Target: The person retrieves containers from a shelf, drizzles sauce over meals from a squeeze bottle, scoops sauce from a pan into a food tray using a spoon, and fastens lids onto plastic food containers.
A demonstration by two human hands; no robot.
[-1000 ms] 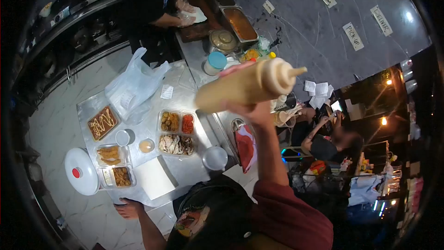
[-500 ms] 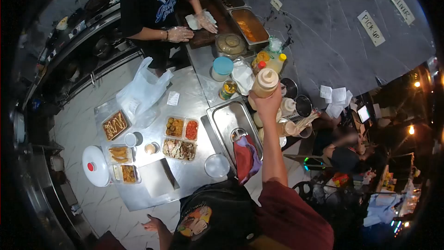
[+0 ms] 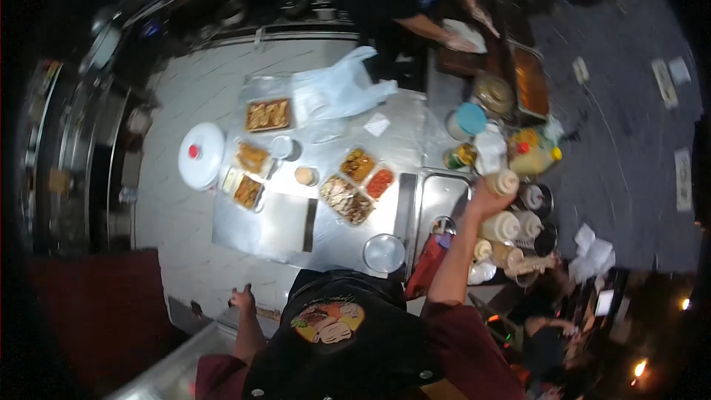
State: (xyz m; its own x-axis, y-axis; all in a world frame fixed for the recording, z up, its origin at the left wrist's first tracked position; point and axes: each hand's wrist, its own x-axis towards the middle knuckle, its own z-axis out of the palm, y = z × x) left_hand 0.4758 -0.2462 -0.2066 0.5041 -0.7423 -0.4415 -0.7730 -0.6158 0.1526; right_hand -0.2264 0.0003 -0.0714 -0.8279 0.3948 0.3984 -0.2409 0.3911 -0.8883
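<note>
White plastic with a red knob, a round lid (image 3: 201, 155) is sitting beside the left edge of the metal table (image 3: 404, 111). My left hand (image 3: 243, 298) is hanging off the near left corner, holding nothing, its fingers loosely apart. A two-part food container (image 3: 246, 191) is lying along the left edge, and a drizzled tray (image 3: 268, 115) is resting by the far left corner. A plastic bag (image 3: 337, 92) is slumping along the far edge, and a small sauce cup (image 3: 304, 175) is standing between the container and an open meal box (image 3: 357, 187). A round clear tub (image 3: 384, 253) is sitting near the near right corner.

Past the right edge, a red cloth (image 3: 426, 267) is draping over a steel pan (image 3: 444, 200). Beyond it my right hand (image 3: 481, 204) is wrapping a squeeze bottle (image 3: 502, 183), fingers closing round its side, next to other squeeze bottles (image 3: 500, 226). Its nozzle is pointing up; whether its base is touching anything, I cannot tell. Good handling, I'm judging, is meaning a firm but unsqueezing hold: gripping low on the body, holding the nozzle up, and moving it straight up or down so its neighbours aren't tipping.
</note>
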